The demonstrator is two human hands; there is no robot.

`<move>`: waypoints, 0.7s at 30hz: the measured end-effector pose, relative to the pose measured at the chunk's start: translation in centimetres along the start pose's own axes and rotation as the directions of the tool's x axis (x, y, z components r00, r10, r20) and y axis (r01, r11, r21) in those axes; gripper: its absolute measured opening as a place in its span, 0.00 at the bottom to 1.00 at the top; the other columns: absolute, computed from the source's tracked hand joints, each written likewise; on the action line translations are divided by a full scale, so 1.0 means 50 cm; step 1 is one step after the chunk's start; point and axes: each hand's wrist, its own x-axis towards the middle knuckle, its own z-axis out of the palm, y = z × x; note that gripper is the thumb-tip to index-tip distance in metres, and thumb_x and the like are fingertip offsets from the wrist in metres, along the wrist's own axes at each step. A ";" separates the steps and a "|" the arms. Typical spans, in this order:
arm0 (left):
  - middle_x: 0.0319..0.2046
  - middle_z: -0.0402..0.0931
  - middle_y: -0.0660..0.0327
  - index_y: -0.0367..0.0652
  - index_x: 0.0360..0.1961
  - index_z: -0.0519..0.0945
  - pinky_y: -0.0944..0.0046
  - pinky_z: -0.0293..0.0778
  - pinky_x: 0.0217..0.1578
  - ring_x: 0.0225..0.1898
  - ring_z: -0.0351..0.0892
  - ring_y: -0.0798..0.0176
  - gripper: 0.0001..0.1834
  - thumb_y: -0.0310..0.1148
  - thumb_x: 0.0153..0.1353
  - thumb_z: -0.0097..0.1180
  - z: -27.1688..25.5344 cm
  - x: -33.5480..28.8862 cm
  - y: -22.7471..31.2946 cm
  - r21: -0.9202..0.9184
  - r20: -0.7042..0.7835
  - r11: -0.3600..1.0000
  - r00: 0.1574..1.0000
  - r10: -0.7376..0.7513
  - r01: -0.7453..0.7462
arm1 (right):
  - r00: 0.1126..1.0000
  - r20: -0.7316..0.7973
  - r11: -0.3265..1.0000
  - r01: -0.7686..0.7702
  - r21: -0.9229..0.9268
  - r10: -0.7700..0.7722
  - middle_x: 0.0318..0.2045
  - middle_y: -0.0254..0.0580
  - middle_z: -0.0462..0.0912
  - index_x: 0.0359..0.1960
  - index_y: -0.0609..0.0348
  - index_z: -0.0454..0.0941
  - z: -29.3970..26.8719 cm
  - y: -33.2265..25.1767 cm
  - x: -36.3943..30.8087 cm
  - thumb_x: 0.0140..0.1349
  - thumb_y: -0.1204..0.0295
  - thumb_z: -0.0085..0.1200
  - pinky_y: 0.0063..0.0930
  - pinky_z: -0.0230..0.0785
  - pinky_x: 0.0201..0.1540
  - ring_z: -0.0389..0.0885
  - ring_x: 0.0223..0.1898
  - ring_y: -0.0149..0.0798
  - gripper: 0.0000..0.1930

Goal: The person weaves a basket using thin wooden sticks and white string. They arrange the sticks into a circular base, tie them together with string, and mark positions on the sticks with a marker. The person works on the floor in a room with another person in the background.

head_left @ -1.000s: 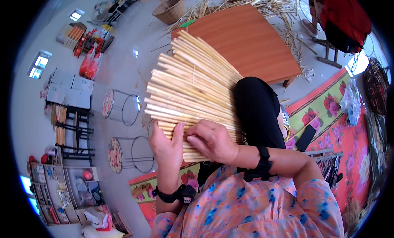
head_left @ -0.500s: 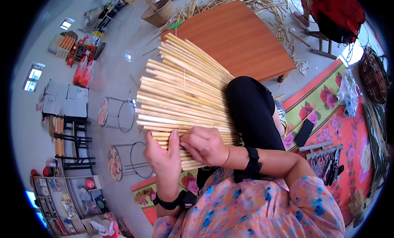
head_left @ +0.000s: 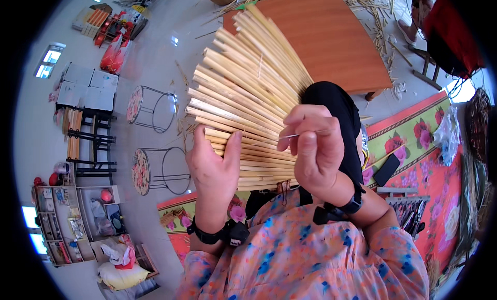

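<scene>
A fan of pale yellow straw stalks [head_left: 228, 103] spreads in front of me, its stalks converging toward my knee. My left hand [head_left: 212, 163] grips the fan's near left edge, with the thumb on top and the other fingers partly hidden behind. Raised just over the stalks, my right hand [head_left: 318, 150] pinches a thin needle [head_left: 305, 135] between thumb and fingers. A fine thread [head_left: 259, 143] seems to run from it toward the stalks by my left thumb. Farther up the fan, a short pale stitch [head_left: 260, 65] crosses the stalks.
A low brown table [head_left: 331, 36] stands beyond the fan, with loose straw [head_left: 370, 15] scattered behind it. Two round stools [head_left: 141, 170] are at left. On the flowered mat [head_left: 409, 129] at right lies a black phone [head_left: 386, 169]. A red bag [head_left: 453, 36] is at the far right.
My right hand has lifted off the stalks and moved right and up, drawing the thread out. The fan has tilted and shifted slightly right, as the whole view moved.
</scene>
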 end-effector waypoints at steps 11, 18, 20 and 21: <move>0.31 0.82 0.47 0.34 0.43 0.73 0.58 0.77 0.33 0.34 0.84 0.46 0.17 0.29 0.55 0.63 -0.001 -0.001 -0.019 -0.015 -0.022 1.000 1.000 0.016 -0.016 | 0.846 -0.037 0.637 -0.371 0.675 0.531 0.18 0.29 0.60 0.41 0.60 0.67 -0.203 -0.086 0.123 0.71 0.73 0.40 0.20 0.67 0.24 0.59 0.15 0.25 0.05; 0.30 0.82 0.48 0.36 0.42 0.73 0.57 0.77 0.32 0.34 0.83 0.45 0.15 0.29 0.56 0.63 -0.001 0.005 -0.013 -0.048 0.005 0.999 1.000 0.010 -0.010 | 0.871 -0.459 0.938 -0.007 0.345 0.176 0.19 0.32 0.57 0.28 0.67 0.63 -0.627 -0.155 0.191 0.69 0.80 0.37 0.50 0.57 0.69 0.60 0.22 0.29 0.09; 0.30 0.82 0.48 0.36 0.42 0.73 0.56 0.77 0.32 0.34 0.83 0.45 0.15 0.30 0.56 0.62 0.000 0.006 -0.018 -0.047 0.008 0.999 1.000 0.017 -0.017 | 0.860 -0.507 0.956 0.108 0.274 0.048 0.18 0.36 0.57 0.25 0.67 0.61 -0.750 -0.182 0.191 0.68 0.79 0.36 0.61 0.57 0.67 0.61 0.22 0.34 0.11; 0.30 0.82 0.48 0.36 0.42 0.73 0.56 0.77 0.32 0.34 0.83 0.45 0.15 0.30 0.56 0.62 0.000 0.006 -0.019 -0.044 0.006 0.999 1.000 0.015 -0.014 | 0.812 -0.583 0.980 0.147 0.131 -0.044 0.18 0.37 0.57 0.25 0.68 0.61 -0.790 -0.194 0.191 0.69 0.79 0.36 0.65 0.57 0.65 0.61 0.22 0.36 0.11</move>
